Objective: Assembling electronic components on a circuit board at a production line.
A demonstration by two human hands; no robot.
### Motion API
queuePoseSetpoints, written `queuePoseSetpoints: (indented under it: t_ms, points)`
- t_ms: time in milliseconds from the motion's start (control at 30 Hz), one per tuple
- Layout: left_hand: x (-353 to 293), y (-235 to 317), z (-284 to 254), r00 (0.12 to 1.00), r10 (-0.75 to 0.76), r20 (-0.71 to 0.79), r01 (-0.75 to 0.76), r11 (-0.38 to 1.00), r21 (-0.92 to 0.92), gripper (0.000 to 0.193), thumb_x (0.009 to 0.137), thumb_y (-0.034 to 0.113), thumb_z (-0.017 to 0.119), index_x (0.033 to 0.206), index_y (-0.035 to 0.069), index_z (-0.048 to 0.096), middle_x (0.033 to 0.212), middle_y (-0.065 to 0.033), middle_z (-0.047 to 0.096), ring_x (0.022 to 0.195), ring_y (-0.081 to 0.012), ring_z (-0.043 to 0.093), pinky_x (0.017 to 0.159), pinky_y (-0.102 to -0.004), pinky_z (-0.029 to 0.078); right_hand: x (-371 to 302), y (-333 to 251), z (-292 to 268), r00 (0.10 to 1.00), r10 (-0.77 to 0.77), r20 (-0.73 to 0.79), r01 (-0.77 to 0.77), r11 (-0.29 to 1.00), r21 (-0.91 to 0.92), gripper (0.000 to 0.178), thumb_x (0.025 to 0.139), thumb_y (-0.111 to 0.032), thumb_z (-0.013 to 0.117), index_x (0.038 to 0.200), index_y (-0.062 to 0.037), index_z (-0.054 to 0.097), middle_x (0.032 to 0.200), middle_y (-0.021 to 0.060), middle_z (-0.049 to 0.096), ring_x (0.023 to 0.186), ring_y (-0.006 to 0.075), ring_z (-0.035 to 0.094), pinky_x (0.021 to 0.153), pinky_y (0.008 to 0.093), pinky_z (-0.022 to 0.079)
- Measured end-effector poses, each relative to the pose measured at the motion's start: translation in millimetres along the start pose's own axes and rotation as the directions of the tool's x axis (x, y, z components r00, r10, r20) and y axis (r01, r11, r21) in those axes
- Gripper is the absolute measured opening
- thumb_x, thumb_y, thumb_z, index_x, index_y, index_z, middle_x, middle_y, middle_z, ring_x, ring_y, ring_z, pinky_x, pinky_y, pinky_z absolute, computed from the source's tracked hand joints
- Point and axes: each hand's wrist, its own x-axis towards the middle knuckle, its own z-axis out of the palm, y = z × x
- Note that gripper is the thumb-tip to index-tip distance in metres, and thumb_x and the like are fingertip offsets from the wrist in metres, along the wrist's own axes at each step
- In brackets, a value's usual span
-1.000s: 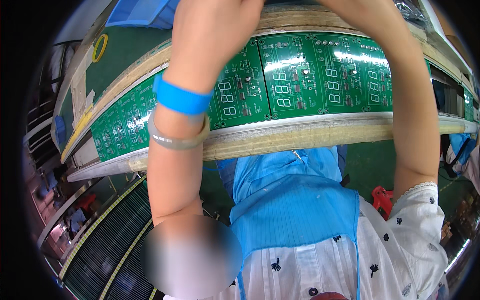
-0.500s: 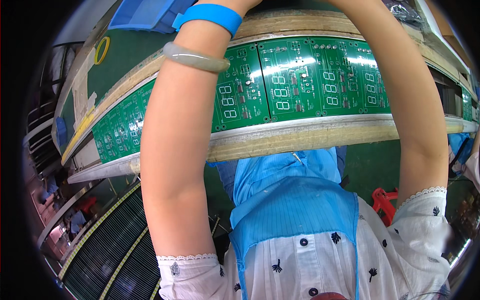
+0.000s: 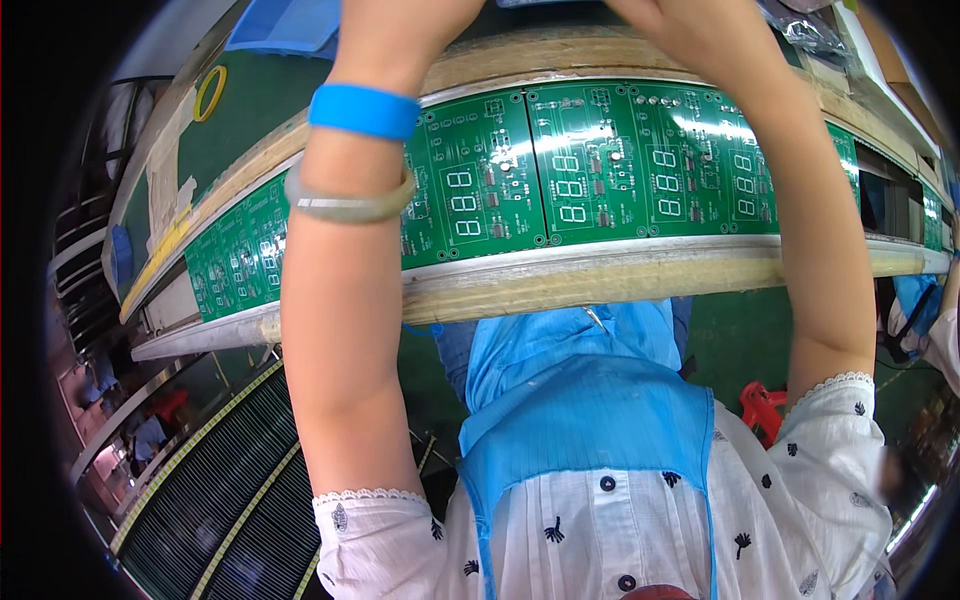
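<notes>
My left hand (image 3: 405, 35) reaches to the top edge of the view, past the far rail, and its fingers are cut off there. A blue wrist band (image 3: 363, 111) and a pale stone bangle (image 3: 350, 205) are on that arm. My right hand (image 3: 700, 35) is also at the top edge, with its fingers out of sight. Below both hands lies a row of green circuit boards (image 3: 480, 225) with white digit outlines and small soldered parts. The boards sit between a near rail (image 3: 600, 275) and a wooden far rail (image 3: 560, 55). Whatever either hand holds is hidden.
A blue plastic bin (image 3: 285, 25) stands at the far left, with a yellow ring (image 3: 210, 93) nearby. Clear plastic bags (image 3: 808, 32) lie at the far right. Black slotted racks (image 3: 215, 500) stand at lower left, and a red stool (image 3: 763, 408) is at right.
Both hands have come nearer, so more of each shows. My left forearm has shifted left and nearer, while the right hand has moved slightly nearer. The boards look nearly unmoved.
</notes>
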Motion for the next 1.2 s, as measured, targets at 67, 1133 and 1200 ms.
queuePoseSetpoints:
  t_ms: [67, 1133, 1200]
  points:
    - [-12.4, -0.2, -15.5, 1.0, -0.011, -0.016, 0.009, 0.987, -0.162, 0.019, 0.084, 0.007, 0.07, 0.099, -0.005, 0.074, 0.085, -0.0132, 0.074, 0.079, -0.017, 0.068, 0.074, -0.0283, 0.053, -21.7, -16.8, -2.5, 0.988, -0.117, 0.096, 0.114, 0.993, 0.041, 0.02, 0.082, -0.008, 0.064, 0.097, -0.0159, 0.076, 0.089, 0.0039, 0.061, 0.099, 0.0261, 0.054, 0.093, 0.0455, 0.034]
    - [-68.4, -18.7, -25.6, 0.791, -0.367, 0.489, 0.606, 0.365, -0.707, 0.023, 0.092, 0.003, 0.071, 0.114, -0.003, 0.072, 0.102, -0.0092, 0.074, 0.093, -0.0138, 0.069, 0.085, -0.0241, 0.055, -17.5, -44.2, 0.4, 0.839, 0.337, 0.427, -0.519, 0.262, 0.814, 0.009, 0.098, -0.002, 0.059, 0.103, 0.0012, 0.065, 0.098, 0.0067, 0.07, 0.089, 0.0099, 0.064, 0.08, 0.0248, 0.052]
    - [-68.8, -19.0, -26.0, 0.795, -0.368, 0.483, 0.603, 0.378, -0.703, 0.022, 0.092, 0.002, 0.071, 0.114, -0.003, 0.072, 0.102, -0.0104, 0.075, 0.094, -0.0143, 0.07, 0.086, -0.0244, 0.055, -18.2, -41.0, 4.9, 0.84, 0.303, 0.451, -0.489, 0.061, 0.87, 0.011, 0.097, -0.001, 0.061, 0.106, 0.0022, 0.066, 0.1, 0.0066, 0.07, 0.09, 0.0091, 0.065, 0.083, 0.0226, 0.052]
